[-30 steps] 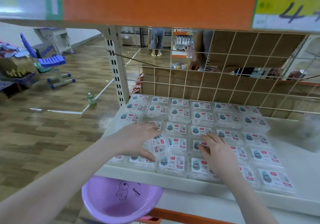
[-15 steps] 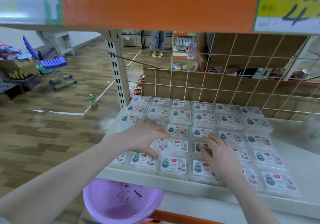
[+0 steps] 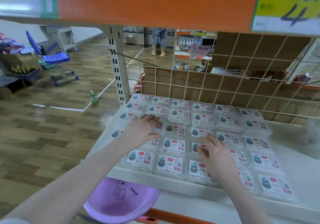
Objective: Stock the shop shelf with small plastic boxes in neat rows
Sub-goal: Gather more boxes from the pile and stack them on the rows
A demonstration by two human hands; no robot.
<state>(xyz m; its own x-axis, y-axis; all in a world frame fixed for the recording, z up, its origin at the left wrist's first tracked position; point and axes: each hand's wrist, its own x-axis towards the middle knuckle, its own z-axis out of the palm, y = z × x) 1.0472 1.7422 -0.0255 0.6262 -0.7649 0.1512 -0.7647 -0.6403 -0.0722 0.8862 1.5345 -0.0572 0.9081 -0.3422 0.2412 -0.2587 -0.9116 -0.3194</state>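
Observation:
Several rows of small clear plastic boxes (image 3: 174, 144) with white cartoon labels lie flat on the white shelf (image 3: 294, 156). My left hand (image 3: 143, 130) rests palm down on the boxes near the shelf's left side, fingers stretched out to the right. Spread flat, my right hand (image 3: 216, 156) presses on the boxes in the front middle rows, its fingertips near a labelled box (image 3: 200, 132). Neither hand curls around a box. The boxes under both palms are partly hidden.
A purple basin (image 3: 121, 201) sits under the shelf's front edge. A wire grid (image 3: 242, 85) backs the shelf; an orange board (image 3: 155, 2) hangs low overhead. The upright post (image 3: 117, 68) stands at the left. On the floor are a green bottle (image 3: 93, 97) and a blue chair (image 3: 57, 59).
My left hand has flattened and slid a little farther back; the tilted box it was lifting now lies flat in its row. My right hand has stayed almost in place.

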